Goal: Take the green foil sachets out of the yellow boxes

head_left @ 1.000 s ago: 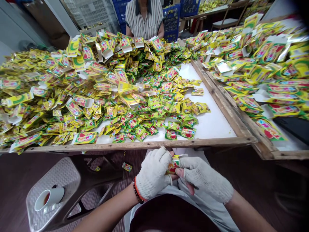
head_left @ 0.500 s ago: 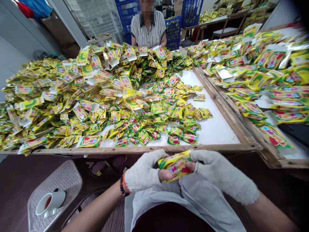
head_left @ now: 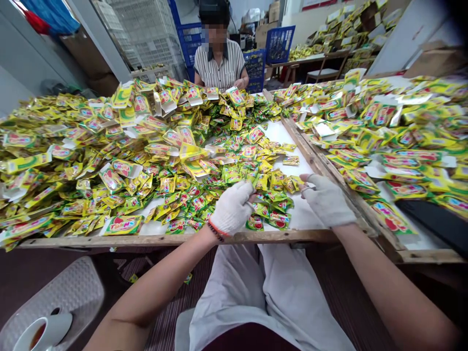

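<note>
Both my hands wear white knit gloves and reach over the wooden front edge (head_left: 278, 237) of the white table (head_left: 321, 214). My left hand (head_left: 234, 207) is curled with its fingertips closed on small green and yellow sachets (head_left: 272, 195) in the near part of the pile. My right hand (head_left: 327, 199) hovers at the pile's right edge, fingers bent and pinched together; what they hold is hidden. Flat yellow cartons (head_left: 124, 225) lie among the sachets further left.
A second table (head_left: 402, 146) heaped with yellow cartons adjoins on the right. A person in a striped shirt (head_left: 219, 66) sits at the far side. A cup of tea (head_left: 44, 334) stands on a plastic stool (head_left: 69, 292) at lower left. Crates stand behind.
The yellow carton I held over my lap in both hands is gone from them. Both hands have moved up and forward onto the sachet pile on the table.
</note>
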Motion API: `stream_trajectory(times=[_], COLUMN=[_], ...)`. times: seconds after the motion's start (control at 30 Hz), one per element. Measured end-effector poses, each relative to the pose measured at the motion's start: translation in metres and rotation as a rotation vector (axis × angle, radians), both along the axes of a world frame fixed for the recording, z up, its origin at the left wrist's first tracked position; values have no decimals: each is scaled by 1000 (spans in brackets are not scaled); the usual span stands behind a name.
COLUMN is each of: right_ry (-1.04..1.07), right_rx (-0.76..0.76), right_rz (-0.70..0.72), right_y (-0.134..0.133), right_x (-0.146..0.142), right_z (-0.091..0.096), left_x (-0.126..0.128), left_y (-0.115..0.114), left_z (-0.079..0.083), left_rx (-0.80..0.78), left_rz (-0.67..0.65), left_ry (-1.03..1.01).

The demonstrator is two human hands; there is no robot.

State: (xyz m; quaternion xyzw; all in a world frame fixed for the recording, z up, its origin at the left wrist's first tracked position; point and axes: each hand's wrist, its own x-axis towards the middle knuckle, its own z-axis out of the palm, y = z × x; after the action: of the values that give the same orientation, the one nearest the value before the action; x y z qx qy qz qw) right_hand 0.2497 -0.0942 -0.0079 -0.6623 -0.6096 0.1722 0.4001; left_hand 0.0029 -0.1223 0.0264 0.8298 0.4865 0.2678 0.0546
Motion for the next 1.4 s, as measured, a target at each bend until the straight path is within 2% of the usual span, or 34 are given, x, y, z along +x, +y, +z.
stream_trajectory(times=[0.03,0.1,0.23,0.33,0.43,0.53,0.67,0.7,0.73,0.83,0.9,1.0,1.1,1.17,1.23,1.33,1.4], right_ry=[-163,-345,-492,-462,-300,-215,-196,-182,-167,-121,-83,1,156,312,398,285,176], right_rx=[-49,-178,-358,-328,-270,-209,-117,-110,-98,-25,5,-30,-66,-104,-180,-220,-188], right_rz=[-38,-105,-97,-78,-109,-126,-70,-54,-51,-86,-84,-30,85,189,302,434,437], right_y=[13,34,50,48,43,41,38,36,35,30,27,19,2,-14,-31,-50,-56], right_x=[5,14,24,26,29,33,29,26,24,18,17,19,13,1,-13,-31,-39], right_z=[-4,-8,-14,-20,-25,-26,-23,-21,-20,-17,-15,-12,-5,1,7,13,14], left_x=[10,32,70,84,83,72,54,51,51,56,60,56,38,24,15,10,10], left_y=[9,29,65,78,75,61,38,33,28,21,21,26,27,22,13,-3,-11], left_z=[1,1,-9,-17,-17,-7,12,14,15,5,-5,-12,-6,0,2,0,-4], left_rx=[36,96,151,133,154,132,160,174,173,74,-2,-29,-90,-226,-434,-731,-803], left_rz=[10,32,24,2,-21,-10,174,185,155,-56,-106,-27,-7,-46,-85,-96,-100], left_ry=[52,164,331,404,405,398,366,354,348,395,418,260,-74,-274,-430,-638,-744])
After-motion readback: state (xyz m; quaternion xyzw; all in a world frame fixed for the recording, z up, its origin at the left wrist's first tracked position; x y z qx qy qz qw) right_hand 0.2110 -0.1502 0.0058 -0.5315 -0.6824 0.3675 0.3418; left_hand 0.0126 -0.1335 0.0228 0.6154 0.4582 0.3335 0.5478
